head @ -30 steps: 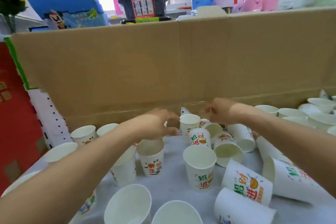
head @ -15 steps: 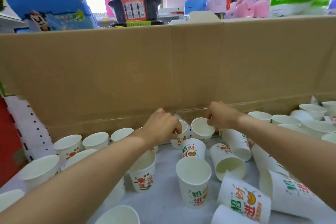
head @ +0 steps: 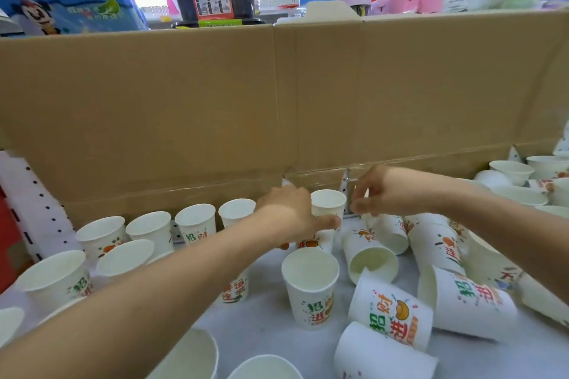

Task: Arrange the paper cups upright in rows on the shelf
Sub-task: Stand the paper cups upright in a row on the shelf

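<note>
Big cardboard wall (head: 277,108) fills the top half from 9 to 3 o'clock, shop clutter behind it at 12. Below it the grey-white shelf surface (head: 264,314) runs across the bottom, covered in paper cups. Back row (head: 197,224) of upright cups stands along the cardboard's foot from 9 o'clock in toward centre, a second looser row in front of it at 8. Right side, 3 to 5 o'clock, is a heap of tipped cups (head: 391,314) lying on their sides, mouths facing various ways, some touching each other; more upright ones far right at 3. One upright cup (head: 309,283) stands alone just below centre. Both forearms reach in from 7 and 4 o'clock. The left hand (head: 292,212) is at centre, fingers curled loosely toward the side of the end cup (head: 328,204) of the back row, thumb pointing right near its wall; contact looks likely but can't tell for sure, hand hides it. The right hand (head: 378,191) is just right of that cup, fingers pinched half-closed close to its rim, apparently holding nothing; exact touch unclear. Judgement: step in hand is seating this cup at the row's right end, against the cardboard. Next move probably calls for letting go cleanly, then reaching to 4 o'clock for a tipped cup, righting it and setting it beside this one without knocking neighbours.
</note>
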Tool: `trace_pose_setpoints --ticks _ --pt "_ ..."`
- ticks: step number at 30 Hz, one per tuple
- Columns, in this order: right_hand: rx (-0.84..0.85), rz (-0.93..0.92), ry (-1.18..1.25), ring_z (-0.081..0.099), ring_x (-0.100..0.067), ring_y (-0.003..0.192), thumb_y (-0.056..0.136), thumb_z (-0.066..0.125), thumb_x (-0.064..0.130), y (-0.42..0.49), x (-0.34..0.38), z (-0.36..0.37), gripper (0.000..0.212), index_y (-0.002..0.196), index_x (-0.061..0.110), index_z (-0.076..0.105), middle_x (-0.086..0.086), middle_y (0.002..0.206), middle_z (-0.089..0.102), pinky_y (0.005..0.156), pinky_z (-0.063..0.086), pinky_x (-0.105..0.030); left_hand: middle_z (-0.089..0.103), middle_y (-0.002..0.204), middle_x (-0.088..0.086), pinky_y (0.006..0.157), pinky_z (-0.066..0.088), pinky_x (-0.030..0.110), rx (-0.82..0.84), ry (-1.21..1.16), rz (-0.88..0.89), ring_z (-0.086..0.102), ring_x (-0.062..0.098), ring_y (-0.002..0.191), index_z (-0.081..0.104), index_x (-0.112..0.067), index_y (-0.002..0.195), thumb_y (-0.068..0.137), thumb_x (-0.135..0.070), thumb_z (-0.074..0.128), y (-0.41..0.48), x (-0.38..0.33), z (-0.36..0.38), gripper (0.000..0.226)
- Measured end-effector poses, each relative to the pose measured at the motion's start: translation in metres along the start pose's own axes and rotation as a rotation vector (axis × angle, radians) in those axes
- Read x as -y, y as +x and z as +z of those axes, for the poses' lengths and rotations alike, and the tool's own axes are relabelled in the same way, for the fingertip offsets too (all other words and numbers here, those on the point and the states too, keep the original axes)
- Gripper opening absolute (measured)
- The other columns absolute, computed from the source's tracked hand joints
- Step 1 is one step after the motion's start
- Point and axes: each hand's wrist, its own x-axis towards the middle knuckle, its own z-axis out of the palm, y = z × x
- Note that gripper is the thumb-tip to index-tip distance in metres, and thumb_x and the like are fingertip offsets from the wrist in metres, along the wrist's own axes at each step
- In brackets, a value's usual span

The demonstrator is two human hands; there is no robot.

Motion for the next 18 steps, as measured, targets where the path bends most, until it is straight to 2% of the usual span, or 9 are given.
trace_pose_setpoints --ticks 4,6,8,10,13,16,18 --pt "0.196 -0.017 -0.138 0.054 0.001 0.075 0.080 0.071 0.044 -0.030 0.006 0.000 0.033 0.112 0.041 0.063 0.021 0.088 0.056 0.063 0.041 -0.021 0.062 0.096 0.000 0.062 0.059 0.033 0.005 -0.024 -0.014 0.063 0.018 0.065 0.055 -0.016 0.111 0.077 -0.066 0.064 0.001 -0.006 0.006 0.061" --pt "0.239 -0.036 -0.125 0.054 0.000 0.077 0.080 0.074 0.038 -0.032 0.006 0.005 0.041 0.119 0.042 0.061 0.019 0.091 0.056 0.063 0.040 -0.019 0.058 0.103 -0.002 0.060 0.059 0.032 0.041 -0.062 -0.005 0.064 0.017 0.074 0.052 -0.021 0.122 0.073 -0.065 0.068 0.001 -0.007 0.009 0.067" --pt "0.223 -0.069 -0.125 0.055 -0.001 0.077 0.080 0.074 0.034 -0.033 0.003 0.012 0.044 0.122 0.041 0.062 0.014 0.096 0.061 0.060 0.039 -0.016 0.058 0.109 -0.003 0.064 0.058 0.031 0.081 -0.065 0.013 0.062 0.018 0.086 0.049 -0.027 0.128 0.073 -0.064 0.069 0.001 -0.007 0.012 0.070" --pt "0.160 -0.104 -0.127 0.054 -0.001 0.073 0.083 0.071 0.030 -0.033 0.002 0.016 0.040 0.121 0.039 0.064 0.016 0.089 0.060 0.057 0.037 -0.015 0.059 0.112 -0.003 0.069 0.058 0.031 0.103 -0.076 0.026 0.061 0.018 0.092 0.053 -0.030 0.125 0.073 -0.061 0.071 0.000 -0.005 0.014 0.063" --pt "0.003 -0.147 -0.183 0.048 0.003 0.065 0.088 0.063 0.025 -0.030 0.001 0.018 0.028 0.115 0.033 0.069 0.025 0.070 0.046 0.056 0.035 -0.013 0.060 0.102 -0.004 0.062 0.057 0.029 0.099 -0.136 0.025 0.062 0.016 0.087 0.057 -0.030 0.111 0.073 -0.058 0.072 -0.006 -0.001 0.016 0.050" --pt "-0.132 -0.121 -0.175 0.051 -0.007 0.066 0.088 0.058 0.019 -0.023 -0.002 0.017 0.025 0.106 0.027 0.073 0.020 0.066 0.049 0.056 0.038 -0.022 0.062 0.098 -0.005 0.057 0.048 0.025 0.046 -0.153 0.046 0.061 0.013 0.081 0.057 -0.029 0.099 0.077 -0.056 0.069 -0.010 0.007 0.014 0.037" --pt "-0.128 -0.093 -0.100 0.050 -0.005 0.061 0.086 0.059 0.015 -0.017 -0.003 0.016 0.023 0.103 0.022 0.073 0.016 0.065 0.053 0.050 0.035 -0.018 0.065 0.090 -0.005 0.058 0.043 0.024 0.011 -0.200 0.078 0.058 0.009 0.074 0.060 -0.030 0.092 0.081 -0.054 0.067 -0.015 0.015 0.010 0.027"
